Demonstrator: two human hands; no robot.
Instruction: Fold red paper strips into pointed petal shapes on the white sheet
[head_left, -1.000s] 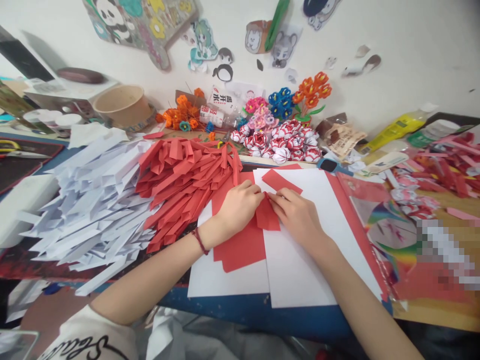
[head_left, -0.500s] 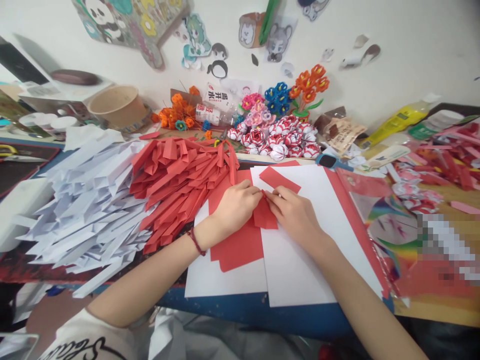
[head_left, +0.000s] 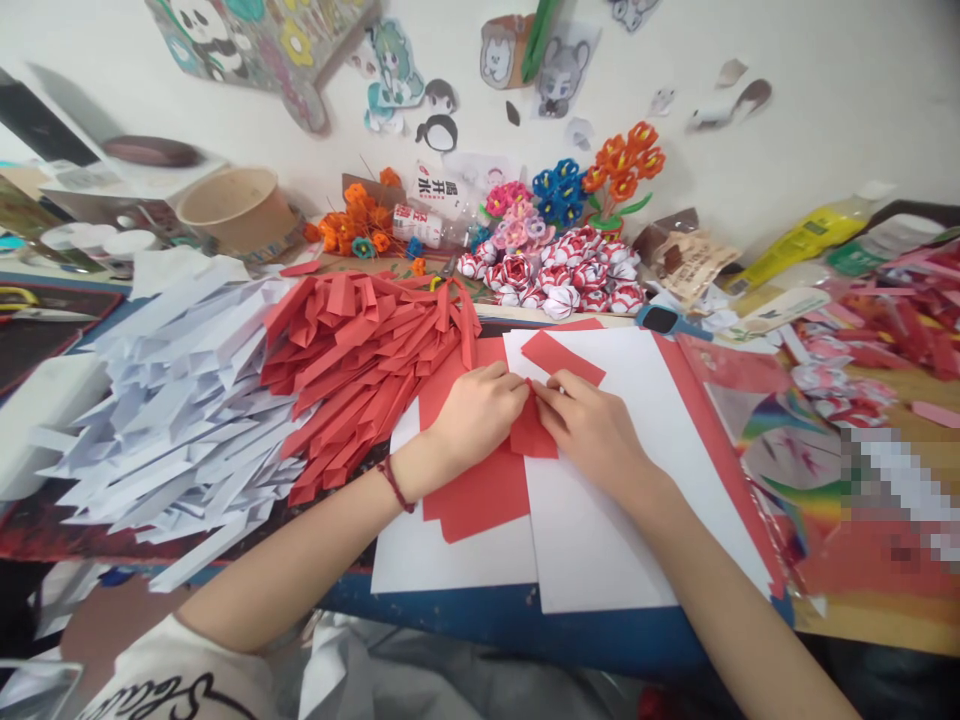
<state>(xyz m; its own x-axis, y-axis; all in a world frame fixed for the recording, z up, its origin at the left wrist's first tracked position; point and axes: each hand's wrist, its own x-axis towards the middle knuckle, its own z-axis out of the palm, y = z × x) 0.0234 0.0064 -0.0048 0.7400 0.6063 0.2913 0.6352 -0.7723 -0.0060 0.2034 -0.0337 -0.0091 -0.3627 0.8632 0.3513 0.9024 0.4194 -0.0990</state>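
Note:
My left hand (head_left: 481, 405) and my right hand (head_left: 589, 420) meet over the paper sheets, both with fingers pinched on a small red paper piece (head_left: 534, 436). Its upper edge is hidden between my fingertips. Beneath lie red sheets (head_left: 484, 500) and white sheets (head_left: 592, 550). A red paper strip (head_left: 562, 358) rests on the white sheet just above my right hand. Left of my hands is a heap of folded red strips (head_left: 367, 370), and beyond it a heap of folded white strips (head_left: 187, 400).
Red and white paper flowers (head_left: 577, 270), orange beaded flowers (head_left: 358, 225) and a paper bowl (head_left: 238, 210) stand along the wall. Scissors (head_left: 45, 312) lie far left. A blue watch (head_left: 664, 318) and a yellow bottle (head_left: 806, 238) are at the right.
The whole view has shifted very slightly. Both hands keep their pinch on the red piece, with almost no other visible movement.

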